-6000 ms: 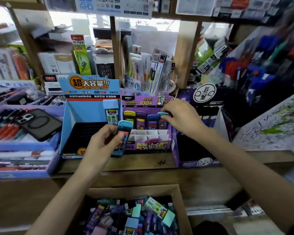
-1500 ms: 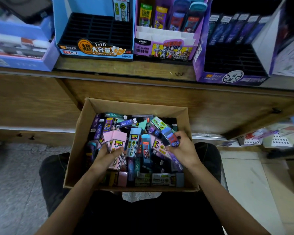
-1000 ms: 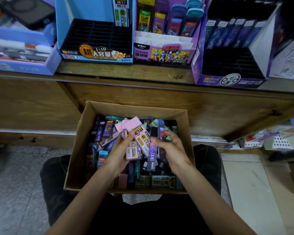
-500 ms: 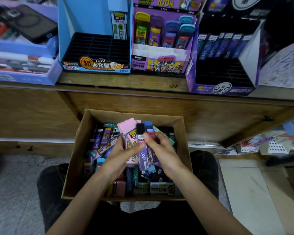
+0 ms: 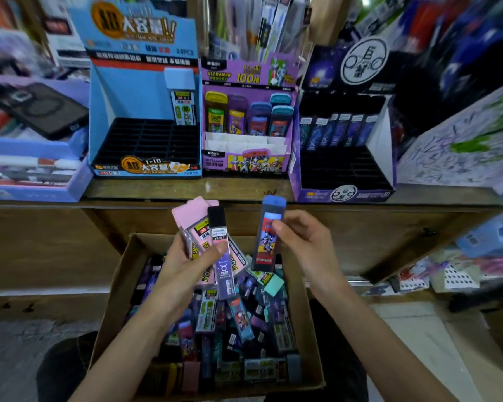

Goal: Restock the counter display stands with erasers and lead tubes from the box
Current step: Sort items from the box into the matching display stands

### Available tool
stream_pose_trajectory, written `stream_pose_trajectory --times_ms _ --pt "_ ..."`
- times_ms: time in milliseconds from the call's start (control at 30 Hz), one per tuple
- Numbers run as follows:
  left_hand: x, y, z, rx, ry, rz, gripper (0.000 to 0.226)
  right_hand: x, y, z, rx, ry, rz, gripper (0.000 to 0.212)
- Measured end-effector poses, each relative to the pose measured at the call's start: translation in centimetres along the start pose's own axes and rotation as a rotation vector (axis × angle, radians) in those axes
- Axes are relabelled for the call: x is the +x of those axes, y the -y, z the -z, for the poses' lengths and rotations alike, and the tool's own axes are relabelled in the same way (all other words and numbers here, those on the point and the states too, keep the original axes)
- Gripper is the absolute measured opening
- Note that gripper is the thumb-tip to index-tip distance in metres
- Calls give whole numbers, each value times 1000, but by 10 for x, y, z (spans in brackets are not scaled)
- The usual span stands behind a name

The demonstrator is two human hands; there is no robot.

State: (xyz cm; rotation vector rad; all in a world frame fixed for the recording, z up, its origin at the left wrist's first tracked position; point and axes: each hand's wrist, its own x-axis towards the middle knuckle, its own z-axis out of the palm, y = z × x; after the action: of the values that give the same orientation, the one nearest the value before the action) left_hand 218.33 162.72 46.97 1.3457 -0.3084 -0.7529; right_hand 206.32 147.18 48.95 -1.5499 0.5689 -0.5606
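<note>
The box (image 5: 111,300) on my lap, below the worktop (image 5: 235,188), is full of loose lead tubes. Above the box, my left hand (image 5: 183,268) has its grip closed round a fan of pink tubes (image 5: 195,216), count unclear, plus one purple tube (image 5: 222,256). My right hand (image 5: 308,245) pinches one blue-capped tube (image 5: 267,236) upright. Beyond the box, the blue stand (image 5: 134,94) holds one tube and the middle purple stand (image 5: 244,166) holds five.

A black phone (image 5: 45,110) lies left — scribbled paper (image 5: 462,146) right.
</note>
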Motion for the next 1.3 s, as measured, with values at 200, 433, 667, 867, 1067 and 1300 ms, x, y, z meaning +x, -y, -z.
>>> stream_pose_trajectory --times_ms 200,433,667,867,1067,1300 --pt "19 -49 -1 -17 -11 -125 48 51 68 15 -119 29 232 15" --pt "45 -88 7 -44 -38 -223 48 109 131 14 -263 -26 413 32" --pt "51 -92 12 -51 -45 -233 47 152 133 -1 -640 -68 477 22" --pt "49 -88 14 -50 -42 -211 43 166 113 -4 -1013 -116 561 20" --pt "51 -84 16 -63 -36 -202 48 162 109 -5 -1222 -147 615 26" --pt "49 -86 6 -51 17 -187 57 103 122 -48 -481 257 256 17"
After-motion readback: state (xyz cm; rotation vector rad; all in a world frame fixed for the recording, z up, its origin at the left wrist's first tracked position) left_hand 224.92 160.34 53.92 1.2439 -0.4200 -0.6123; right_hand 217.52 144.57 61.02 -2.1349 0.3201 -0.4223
